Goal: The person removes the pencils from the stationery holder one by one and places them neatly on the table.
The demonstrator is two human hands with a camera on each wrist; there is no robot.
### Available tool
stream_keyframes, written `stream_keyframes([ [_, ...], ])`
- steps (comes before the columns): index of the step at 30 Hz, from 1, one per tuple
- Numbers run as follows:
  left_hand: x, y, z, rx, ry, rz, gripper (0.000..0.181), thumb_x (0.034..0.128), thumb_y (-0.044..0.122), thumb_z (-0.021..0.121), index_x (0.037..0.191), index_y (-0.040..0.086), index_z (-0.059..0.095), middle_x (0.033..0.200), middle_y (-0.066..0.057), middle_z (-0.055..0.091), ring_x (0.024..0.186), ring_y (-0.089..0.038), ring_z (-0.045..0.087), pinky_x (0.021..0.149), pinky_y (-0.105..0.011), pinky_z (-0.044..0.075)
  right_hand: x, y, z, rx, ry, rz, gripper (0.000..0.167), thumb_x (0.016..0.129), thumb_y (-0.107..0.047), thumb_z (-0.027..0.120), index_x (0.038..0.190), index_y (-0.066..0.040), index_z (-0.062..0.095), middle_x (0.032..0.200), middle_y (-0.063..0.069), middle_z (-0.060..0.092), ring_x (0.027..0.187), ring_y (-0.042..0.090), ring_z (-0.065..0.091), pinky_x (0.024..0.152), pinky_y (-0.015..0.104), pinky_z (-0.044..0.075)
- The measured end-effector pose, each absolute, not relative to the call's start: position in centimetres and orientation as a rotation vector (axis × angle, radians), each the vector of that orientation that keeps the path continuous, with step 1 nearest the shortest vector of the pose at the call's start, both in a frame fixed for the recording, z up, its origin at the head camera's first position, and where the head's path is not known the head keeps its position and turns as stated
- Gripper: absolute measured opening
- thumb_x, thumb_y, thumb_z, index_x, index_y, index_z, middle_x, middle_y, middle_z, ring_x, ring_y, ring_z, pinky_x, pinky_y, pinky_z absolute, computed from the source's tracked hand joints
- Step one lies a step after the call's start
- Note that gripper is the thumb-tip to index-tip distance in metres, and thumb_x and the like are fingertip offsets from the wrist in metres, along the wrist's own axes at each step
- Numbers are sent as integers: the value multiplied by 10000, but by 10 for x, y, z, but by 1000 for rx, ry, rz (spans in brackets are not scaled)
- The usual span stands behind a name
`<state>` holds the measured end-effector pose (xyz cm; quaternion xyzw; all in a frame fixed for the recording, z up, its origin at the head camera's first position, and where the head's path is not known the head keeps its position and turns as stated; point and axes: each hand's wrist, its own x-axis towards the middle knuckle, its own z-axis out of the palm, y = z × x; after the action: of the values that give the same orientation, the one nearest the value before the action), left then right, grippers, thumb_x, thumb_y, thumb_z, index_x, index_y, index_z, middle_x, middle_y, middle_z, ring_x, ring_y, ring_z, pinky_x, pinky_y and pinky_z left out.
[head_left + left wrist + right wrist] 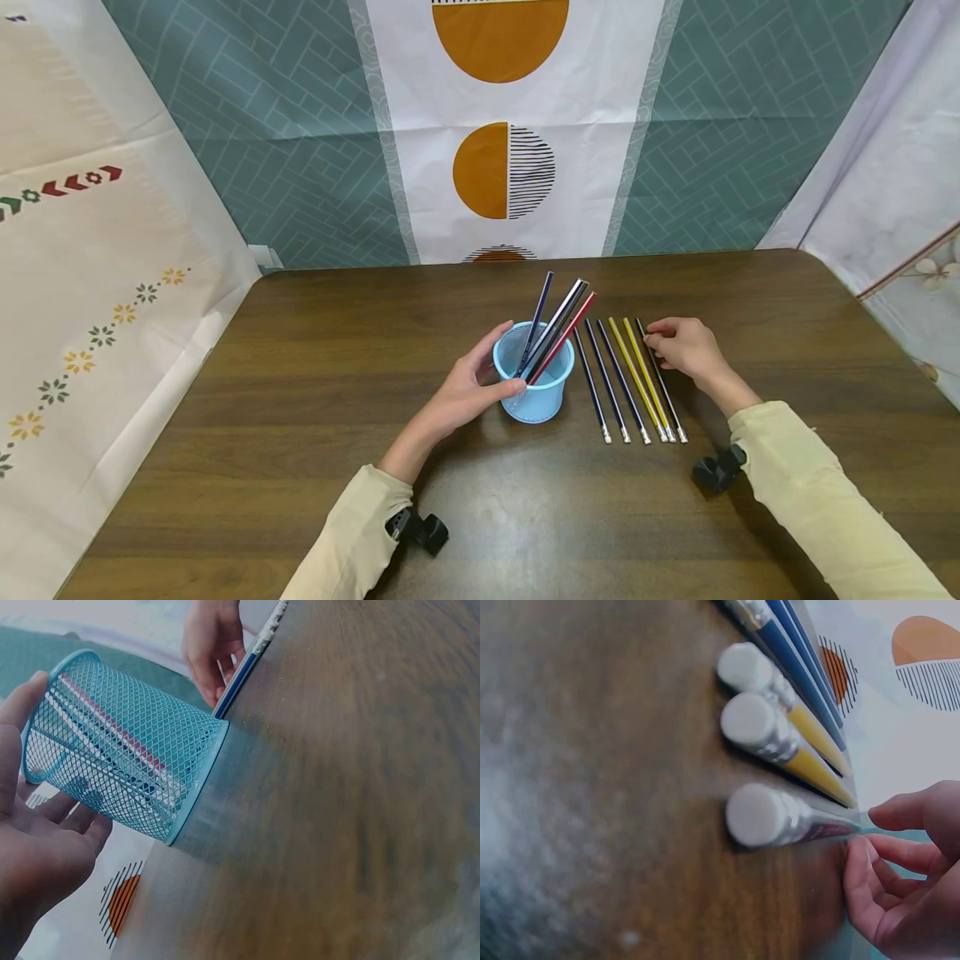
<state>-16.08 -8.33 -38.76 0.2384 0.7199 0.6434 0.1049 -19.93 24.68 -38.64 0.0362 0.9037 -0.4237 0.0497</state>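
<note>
My left hand (465,392) holds a light blue mesh pencil cup (534,408), thumb at the near rim and fingers along its left side. Several pencils lean in the cup, among them a red one (564,336) and a dark blue one (542,302). To its right, a row of pencils lies on the table, white eraser ends toward me: dark blue ones (611,379), two yellow ones (636,375) and a black one (666,392). At the row's right end my right hand (688,350) pinches the black pencil near its far end, seen also in the right wrist view.
The brown wooden table (337,367) has its back edge just beyond the cup. Behind it hangs a green and white patterned cloth (300,142). A black device sits at each wrist, one by the left sleeve (352,533), one by the right sleeve (810,492).
</note>
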Motion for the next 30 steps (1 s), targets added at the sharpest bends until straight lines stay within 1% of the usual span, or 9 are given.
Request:
stream_keyframes([
  [5, -161, -83, -386, 704, 2129, 1890, 759, 884, 206, 725, 1517, 181, 306, 1459, -75, 414, 1308, -224, 428, 1063, -414, 349, -199, 247, -383, 113, 2746, -1305, 344, 968, -101, 521, 1222, 129, 552, 1106, 279, 591, 834, 249, 599, 630, 248, 537],
  [13, -161, -83, -386, 704, 2114, 1892, 733, 903, 89, 682, 1521, 155, 294, 1479, -117, 386, 1334, -264, 397, 1080, -436, 319, -197, 244, -375, 115, 2767, -1337, 326, 980, -100, 513, 1219, 117, 559, 1090, 256, 588, 804, 230, 589, 609, 237, 528],
  [19, -161, -83, -387, 690, 2127, 1885, 729, 903, 81, 679, 1518, 182, 302, 1469, -93, 399, 1324, -245, 409, 1074, -428, 330, -191, 236, -364, 69, 2751, -1352, 344, 996, -121, 502, 1259, 95, 553, 1170, 267, 584, 947, 320, 606, 698, 268, 531],
  [21, -161, -83, -387, 690, 2129, 1885, 736, 898, 102, 692, 1517, 192, 305, 1464, -82, 406, 1316, -234, 418, 1069, -422, 339, -189, 233, -360, 41, 2739, -1362, 354, 1003, -127, 496, 1273, 97, 545, 1190, 272, 583, 991, 333, 600, 726, 274, 526],
  [24, -161, -83, -387, 698, 2129, 1886, 752, 889, 181, 718, 1517, 195, 304, 1464, -77, 406, 1314, -230, 421, 1066, -422, 345, -185, 227, -355, -6, 2720, -1378, 362, 1014, -139, 489, 1285, 96, 537, 1191, 269, 590, 1018, 336, 591, 752, 275, 518],
  [27, -161, -83, -387, 705, 2130, 1886, 774, 875, 272, 736, 1516, 196, 308, 1464, -73, 406, 1313, -229, 422, 1063, -424, 349, -183, 221, -352, -60, 2691, -1417, 368, 1017, -144, 491, 1289, 100, 531, 1185, 268, 601, 1030, 335, 595, 770, 278, 516],
  [30, -162, -84, -388, 708, 2133, 1885, 785, 868, 305, 740, 1515, 192, 310, 1464, -75, 406, 1315, -231, 421, 1063, -428, 349, -181, 216, -350, -113, 2653, -1477, 372, 1009, -145, 513, 1282, 106, 535, 1187, 268, 608, 1034, 337, 604, 778, 272, 517],
])
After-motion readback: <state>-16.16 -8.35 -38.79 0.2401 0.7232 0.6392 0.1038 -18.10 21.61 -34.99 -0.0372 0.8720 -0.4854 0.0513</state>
